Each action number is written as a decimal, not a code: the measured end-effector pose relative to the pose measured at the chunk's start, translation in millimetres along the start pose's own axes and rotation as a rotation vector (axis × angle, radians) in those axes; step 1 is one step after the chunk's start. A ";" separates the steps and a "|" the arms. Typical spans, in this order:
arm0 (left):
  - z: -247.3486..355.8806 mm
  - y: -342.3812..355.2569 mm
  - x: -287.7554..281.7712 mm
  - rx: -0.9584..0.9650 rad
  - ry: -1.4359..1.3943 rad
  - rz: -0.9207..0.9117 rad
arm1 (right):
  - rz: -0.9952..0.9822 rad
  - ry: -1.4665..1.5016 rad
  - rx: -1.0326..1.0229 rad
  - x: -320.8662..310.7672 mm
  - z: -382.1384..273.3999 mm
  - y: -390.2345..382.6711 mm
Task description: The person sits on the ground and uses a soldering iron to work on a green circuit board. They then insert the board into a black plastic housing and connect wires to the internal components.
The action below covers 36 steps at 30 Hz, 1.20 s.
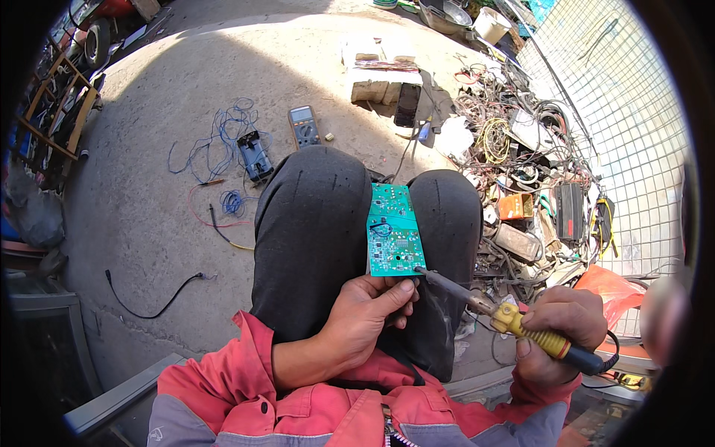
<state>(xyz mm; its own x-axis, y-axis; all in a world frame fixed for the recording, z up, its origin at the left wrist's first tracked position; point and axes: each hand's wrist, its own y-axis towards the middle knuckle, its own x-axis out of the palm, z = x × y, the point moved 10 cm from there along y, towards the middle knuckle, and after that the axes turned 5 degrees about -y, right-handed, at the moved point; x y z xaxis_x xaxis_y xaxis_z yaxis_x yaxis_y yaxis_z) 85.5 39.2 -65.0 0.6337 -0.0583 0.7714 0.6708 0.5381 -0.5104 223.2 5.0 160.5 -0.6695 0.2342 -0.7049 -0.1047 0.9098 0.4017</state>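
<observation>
A green circuit board lies lengthwise between my knees, its soldered side up, with a small loop of dark wire near its middle. My left hand is closed at the board's near edge, thumb and fingers pinching there; part of the grip is hidden under the board. In my right hand is a soldering iron with a yellow handle and black end. Its metal shaft slants up and left, and the tip meets the board's near right corner or hovers just over it.
On the concrete ahead lie a multimeter, an opened blue-grey casing and tangled blue wires. A black cable curves at the left. Heaped cables and scrap fill the right side, beside a wire mesh panel. A phone leans on a block.
</observation>
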 end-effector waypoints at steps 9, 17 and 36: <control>1.4 -0.9 1.0 0.001 0.017 0.005 | 0.013 -0.002 -0.003 -1.1 0.5 0.2; 1.0 -1.5 1.2 -0.003 0.032 0.012 | 0.155 -0.057 0.037 -16.4 3.2 -8.1; 0.3 0.2 -0.4 0.000 0.020 0.003 | 0.037 0.021 0.008 -2.1 3.3 -2.0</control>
<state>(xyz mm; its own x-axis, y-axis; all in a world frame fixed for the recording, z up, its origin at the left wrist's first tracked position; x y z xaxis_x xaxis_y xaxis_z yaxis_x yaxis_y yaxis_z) 85.3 39.5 -65.3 0.6434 -0.0736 0.7620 0.6688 0.5383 -0.5128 227.2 3.8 159.3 -0.6882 0.2602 -0.6773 -0.0740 0.9035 0.4222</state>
